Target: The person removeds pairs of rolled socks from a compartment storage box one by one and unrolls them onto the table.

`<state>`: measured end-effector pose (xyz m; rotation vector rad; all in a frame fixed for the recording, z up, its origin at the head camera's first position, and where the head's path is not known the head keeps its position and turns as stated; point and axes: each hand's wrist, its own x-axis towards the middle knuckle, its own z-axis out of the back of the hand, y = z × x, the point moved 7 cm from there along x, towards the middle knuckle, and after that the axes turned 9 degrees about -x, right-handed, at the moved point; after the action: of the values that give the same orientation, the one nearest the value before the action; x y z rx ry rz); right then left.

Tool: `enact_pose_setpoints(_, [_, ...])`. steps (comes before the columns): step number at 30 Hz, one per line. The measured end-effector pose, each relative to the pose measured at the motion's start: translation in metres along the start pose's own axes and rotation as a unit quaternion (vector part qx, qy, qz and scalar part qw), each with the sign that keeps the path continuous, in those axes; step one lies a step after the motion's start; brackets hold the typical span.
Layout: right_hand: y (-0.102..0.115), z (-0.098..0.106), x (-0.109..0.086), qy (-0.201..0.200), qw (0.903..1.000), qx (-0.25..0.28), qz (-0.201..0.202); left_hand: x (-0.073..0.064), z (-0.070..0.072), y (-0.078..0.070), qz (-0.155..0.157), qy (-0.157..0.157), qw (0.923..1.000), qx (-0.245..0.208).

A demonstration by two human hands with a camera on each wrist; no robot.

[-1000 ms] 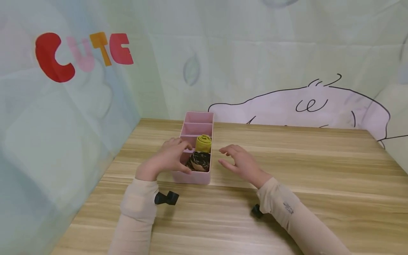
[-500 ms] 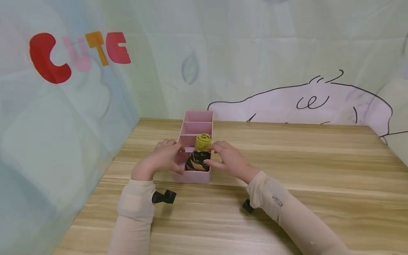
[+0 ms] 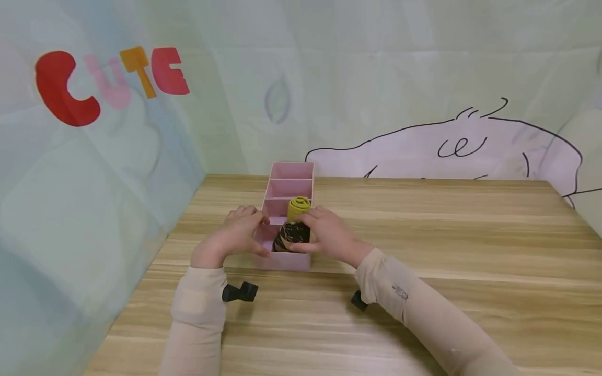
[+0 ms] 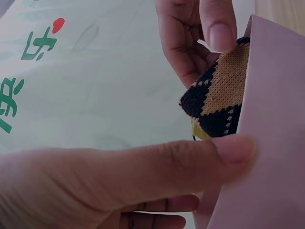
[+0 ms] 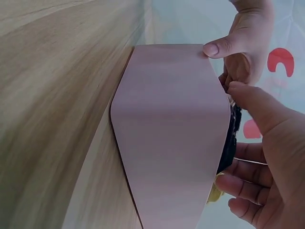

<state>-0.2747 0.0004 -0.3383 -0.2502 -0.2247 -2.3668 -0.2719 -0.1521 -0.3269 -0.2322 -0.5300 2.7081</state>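
In the head view a pink divided storage box stands lengthwise on the table. A rolled black and tan knitted sock fills much of its nearest compartment; the left wrist view shows its diamond pattern. My right hand reaches over the right wall and holds this sock, thumb on the near side and fingers on the far side. My left hand grips the box's left side, its thumb on the near rim. In the compartment behind sits a rolled yellow sock, close to my right fingers.
The box's two farthest compartments hold nothing visible. Wood-grain table extends around the box. A printed cloth backdrop rises behind and to the left. Black camera mounts stick out from both wrists.
My right hand has moved left from beside the box, over its right wall, and onto the black and tan sock. The left hand stays at the box's left side, nearly unchanged.
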Motion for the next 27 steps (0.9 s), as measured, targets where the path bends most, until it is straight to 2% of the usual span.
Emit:
enact_pose_setpoints(7, [0.006,-0.002,0.006,0.016,0.9989,-0.041,0.014,0.000,0.000,0.001,0.001,0.001,1.0000,-0.008])
enact_pose_setpoints(13, [0.009,-0.002,0.009,0.036,0.9977,-0.055,0.015,0.000,-0.001,0.001,0.004,0.001,0.9999,-0.013])
enact_pose_setpoints(27, [0.012,-0.004,0.015,0.012,0.9978,-0.065,0.003,-0.001,0.001,0.000,0.008,0.008,0.9997,-0.021])
